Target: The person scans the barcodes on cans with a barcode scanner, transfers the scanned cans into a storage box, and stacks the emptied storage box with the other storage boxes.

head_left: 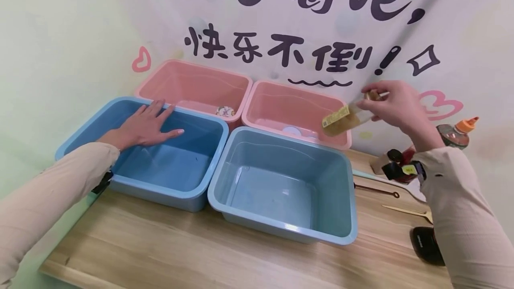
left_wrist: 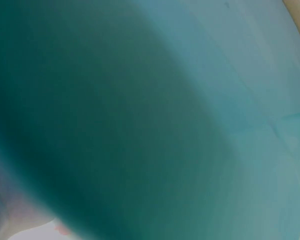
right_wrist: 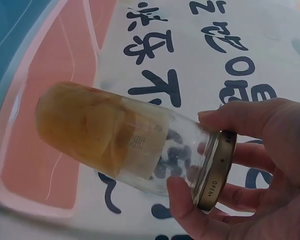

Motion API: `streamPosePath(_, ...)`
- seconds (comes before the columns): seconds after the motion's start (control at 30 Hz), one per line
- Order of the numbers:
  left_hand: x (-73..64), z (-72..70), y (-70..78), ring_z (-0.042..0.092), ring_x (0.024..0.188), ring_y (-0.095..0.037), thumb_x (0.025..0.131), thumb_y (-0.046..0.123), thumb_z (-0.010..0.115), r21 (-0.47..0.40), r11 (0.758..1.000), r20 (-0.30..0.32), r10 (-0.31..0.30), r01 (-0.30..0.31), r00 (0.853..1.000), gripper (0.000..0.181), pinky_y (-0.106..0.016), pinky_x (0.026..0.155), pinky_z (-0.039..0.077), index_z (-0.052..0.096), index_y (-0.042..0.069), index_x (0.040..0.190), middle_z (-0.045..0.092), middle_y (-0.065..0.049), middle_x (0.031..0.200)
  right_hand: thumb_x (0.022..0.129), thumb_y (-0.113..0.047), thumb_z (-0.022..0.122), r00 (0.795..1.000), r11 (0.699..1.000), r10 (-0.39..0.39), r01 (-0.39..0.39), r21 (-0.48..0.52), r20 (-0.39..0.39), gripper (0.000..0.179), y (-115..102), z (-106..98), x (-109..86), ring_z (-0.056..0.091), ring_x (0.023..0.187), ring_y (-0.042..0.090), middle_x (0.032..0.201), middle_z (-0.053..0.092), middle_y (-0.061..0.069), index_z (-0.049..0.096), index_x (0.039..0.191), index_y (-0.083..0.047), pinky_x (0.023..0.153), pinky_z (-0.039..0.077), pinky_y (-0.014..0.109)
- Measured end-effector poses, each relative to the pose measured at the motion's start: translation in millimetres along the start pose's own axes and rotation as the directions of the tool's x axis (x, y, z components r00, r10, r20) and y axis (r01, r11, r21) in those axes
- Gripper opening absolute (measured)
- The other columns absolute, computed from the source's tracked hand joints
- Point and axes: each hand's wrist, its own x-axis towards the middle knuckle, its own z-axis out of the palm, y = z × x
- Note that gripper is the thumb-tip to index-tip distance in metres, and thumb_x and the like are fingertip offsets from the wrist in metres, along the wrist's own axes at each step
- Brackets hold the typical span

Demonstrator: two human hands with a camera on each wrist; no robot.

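My right hand (head_left: 397, 104) grips a glass jar (head_left: 343, 120) near its gold lid, tilted over the right pink bin (head_left: 295, 108). In the right wrist view the jar (right_wrist: 105, 132) has yellowish-brown contents towards its base, a pale label and a lid (right_wrist: 219, 172) marked OPEN. Fingers and thumb curl round the lid end. With fingers spread, my left hand (head_left: 146, 126) lies over the left blue bin (head_left: 168, 191), its fingertips at the far rim beside the left pink bin (head_left: 192, 75). Blurred blue-green plastic fills most of the left wrist view.
A second blue bin (head_left: 281, 229) stands at front centre. The left pink bin holds a patterned round item (head_left: 225, 111); a whitish disc (head_left: 292, 130) lies in the right one. Utensils, an orange-capped bottle (head_left: 453, 135) and a black object (head_left: 426, 245) lie right on the wooden table (head_left: 180, 244).
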Motion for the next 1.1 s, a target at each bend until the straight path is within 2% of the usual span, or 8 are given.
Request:
streamPosePath(0.13, -1.3, 0.3, -1.3, 0.011, 0.148, -0.054, 0.093, 0.060, 0.053, -0.001, 1.000, -0.001, 0.000, 0.000, 1.000, 0.094, -0.068, 0.120, 0.007, 0.019, 0.000, 0.158, 0.010, -0.034, 0.162, 0.093, -0.025, 0.070, 0.999, 0.999, -0.037, 0.037, 0.027, 0.020, 0.041, -19, 8, 21.0, 0.063, 0.078, 0.010, 0.109, 0.061, 0.020, 0.063, 0.125, -0.001, 0.058, 0.059, 0.024)
streamPosePath(0.33, -1.0, 3.1, -1.8, 0.011, 0.149, -0.054, 0.093, 0.061, 0.052, -0.001, 1.000, -0.003, 0.001, -0.001, 1.000, 0.094, -0.068, 0.120, 0.007, 0.018, 0.001, 0.158, 0.010, -0.034, 0.162, 0.089, -0.021, 0.073, 0.995, 0.995, -0.094, 0.093, 0.029, 0.034, 0.037, -51, 25, 49.2, 0.063, 0.073, 0.013, 0.093, 0.057, 0.010, 0.067, 0.120, -0.002, 0.056, 0.058, 0.024)
streamPosePath(0.5, -0.1, 3.1, -1.6, 0.012, 0.148, -0.054, 0.093, 0.061, 0.052, 0.002, 1.000, -0.006, 0.000, 0.000, 1.000, 0.094, -0.068, 0.120, 0.007, 0.019, 0.001, 0.158, 0.011, -0.033, 0.162, 0.088, -0.019, 0.074, 0.988, 0.990, -0.136, 0.134, 0.030, 0.075, 0.035, -76, 38, 66.8, 0.063, 0.080, 0.018, 0.090, 0.054, 0.009, 0.067, 0.118, -0.002, 0.059, 0.060, 0.027)
streamPosePath(0.63, 0.6, 2.5, -2.8, 0.012, 0.149, -0.054, 0.093, 0.061, 0.053, 0.006, 1.000, -0.008, 0.003, -0.003, 1.000, 0.094, -0.068, 0.120, 0.007, 0.020, 0.001, 0.158, 0.010, -0.033, 0.163, 0.088, -0.017, 0.074, 0.979, 0.983, -0.183, 0.180, 0.038, 0.093, 0.034, -97, 51, 81.2, 0.061, 0.079, 0.017, 0.089, 0.054, 0.008, 0.068, 0.117, -0.002, 0.060, 0.060, 0.028)
streamPosePath(0.77, 0.9, 2.4, -4.3, 0.012, 0.149, -0.054, 0.093, 0.060, 0.052, 0.009, 1.000, -0.014, -0.002, 0.002, 1.000, 0.094, -0.068, 0.120, 0.007, 0.019, 0.002, 0.158, 0.010, -0.032, 0.163, 0.088, -0.015, 0.071, 0.968, 0.974, -0.227, 0.226, 0.029, 0.107, 0.029, -121, 67, 96.7, 0.057, 0.073, 0.014, 0.083, 0.052, 0.006, 0.069, 0.115, -0.002, 0.058, 0.057, 0.023)
streamPosePath(0.93, 0.0, 1.9, -3.2, 0.011, 0.149, -0.053, 0.094, 0.059, 0.052, -0.006, 1.000, -0.016, -0.003, 0.003, 1.000, 0.093, -0.068, 0.120, 0.007, 0.018, 0.002, 0.158, 0.010, -0.032, 0.163, 0.087, -0.013, 0.070, 0.956, 0.960, -0.278, 0.276, 0.040, 0.094, 0.028, -144, 90, 113.6, 0.056, 0.068, 0.014, 0.080, 0.050, 0.004, 0.069, 0.114, -0.003, 0.058, 0.056, 0.021)
streamPosePath(1.1, -0.8, 1.7, -1.8, 0.011, 0.149, -0.053, 0.093, 0.061, 0.052, -0.014, 1.000, -0.007, -0.004, 0.004, 1.000, 0.094, -0.068, 0.120, 0.007, 0.019, 0.001, 0.158, 0.009, -0.033, 0.163, 0.087, -0.013, 0.070, 0.945, 0.947, -0.322, 0.320, 0.040, 0.065, 0.028, -159, 116, 128.6, 0.055, 0.079, 0.017, 0.087, 0.055, 0.006, 0.068, 0.114, -0.003, 0.068, 0.051, 0.023)
